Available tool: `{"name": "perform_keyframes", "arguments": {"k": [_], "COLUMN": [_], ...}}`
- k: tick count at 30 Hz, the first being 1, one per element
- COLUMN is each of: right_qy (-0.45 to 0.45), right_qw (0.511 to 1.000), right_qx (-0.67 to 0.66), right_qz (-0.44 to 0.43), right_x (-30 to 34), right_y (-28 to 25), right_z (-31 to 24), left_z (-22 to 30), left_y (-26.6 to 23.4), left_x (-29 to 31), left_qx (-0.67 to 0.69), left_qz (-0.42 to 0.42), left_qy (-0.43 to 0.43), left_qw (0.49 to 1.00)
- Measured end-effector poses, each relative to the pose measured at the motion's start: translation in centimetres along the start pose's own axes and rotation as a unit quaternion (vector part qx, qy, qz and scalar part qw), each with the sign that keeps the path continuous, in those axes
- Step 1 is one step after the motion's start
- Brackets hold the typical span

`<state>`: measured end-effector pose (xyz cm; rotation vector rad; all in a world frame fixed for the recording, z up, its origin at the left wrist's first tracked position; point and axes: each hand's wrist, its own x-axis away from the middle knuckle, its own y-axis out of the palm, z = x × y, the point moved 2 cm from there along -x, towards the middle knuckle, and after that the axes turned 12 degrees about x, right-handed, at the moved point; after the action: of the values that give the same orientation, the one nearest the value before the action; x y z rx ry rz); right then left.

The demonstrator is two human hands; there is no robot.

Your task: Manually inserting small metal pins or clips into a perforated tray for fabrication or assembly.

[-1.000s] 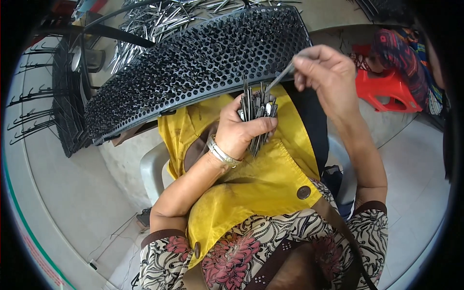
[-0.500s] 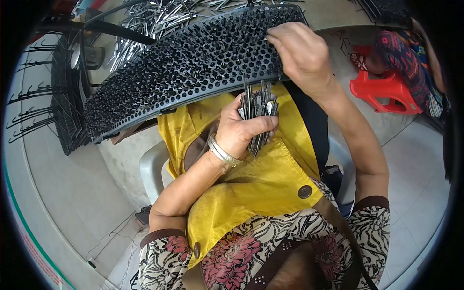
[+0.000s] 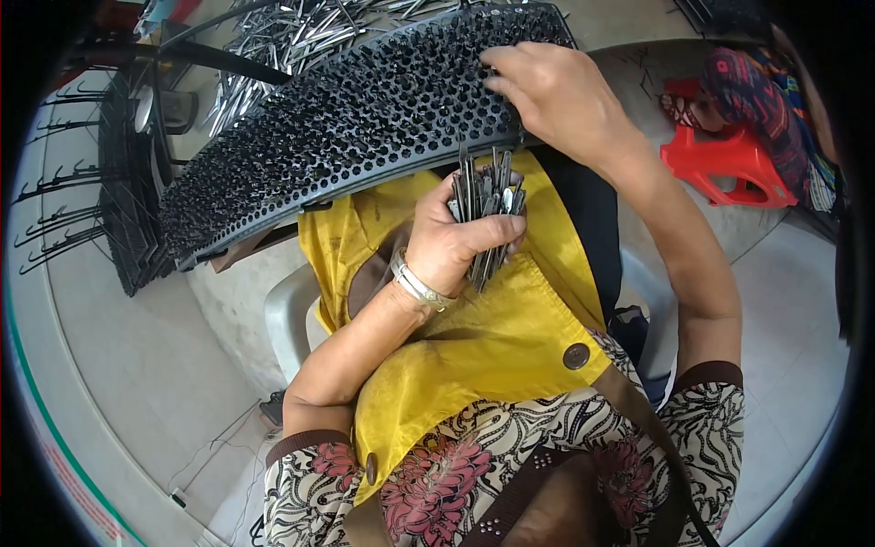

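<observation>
My left hand (image 3: 447, 232) is closed around a bundle of thin metal strips (image 3: 488, 205), held upright in front of the yellow apron (image 3: 456, 374). Some strips are dark, others silvery, and their ends stick out above and below the fingers. Above and beyond it, a long curved black rack (image 3: 365, 114) full of round holes slants across. Dark pieces stand densely in many holes, while the near rows show open holes. My right hand (image 3: 561, 100) is over the rack's right part, thumb and fingers bent in a pinch; anything between the fingertips is too small to make out.
A heap of loose metal strips (image 3: 310, 36) lies behind the rack. At the left stand dark frames with hooked wires (image 3: 68, 219). A red plastic stool (image 3: 729, 169) is at the right, beside another person's patterned clothing (image 3: 752, 100). A chair armrest (image 3: 290, 310) is by my left side.
My right hand has shifted left across the rack, and its thumb and finger look slightly farther apart. My left hand keeps its bundle almost still.
</observation>
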<state>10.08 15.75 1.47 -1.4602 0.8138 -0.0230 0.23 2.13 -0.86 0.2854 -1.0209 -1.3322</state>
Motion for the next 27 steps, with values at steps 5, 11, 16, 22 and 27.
{"name": "perform_keyframes", "arguments": {"k": [5,11,16,22,27], "right_qy": [0.252,0.339,0.386,0.418,0.369], "right_qw": [0.864,0.81,0.786,0.766,0.852], "right_qx": [-0.39,-0.453,-0.477,-0.487,-0.322], "right_qz": [-0.193,-0.156,-0.074,0.031,0.184], "right_x": [2.6,4.4,4.8,4.6,3.3], "right_y": [-1.7,-1.7,-1.9,-1.8,-2.3], "right_z": [-1.8,-2.5,-1.9,-0.5,0.7], "left_z": [0.1,0.0,0.1,-0.1,0.0], "left_y": [-0.4,-0.2,-0.5,-0.4,-0.8], "left_x": [0.1,-0.1,-0.1,-0.4,-0.4], "left_qx": [-0.008,-0.098,-0.066,-0.027,-0.016], "left_qz": [0.013,0.033,0.034,0.015,0.024], "left_qy": [0.007,0.052,0.029,0.024,0.017], "left_qw": [1.0,0.993,0.997,0.999,0.999]}}
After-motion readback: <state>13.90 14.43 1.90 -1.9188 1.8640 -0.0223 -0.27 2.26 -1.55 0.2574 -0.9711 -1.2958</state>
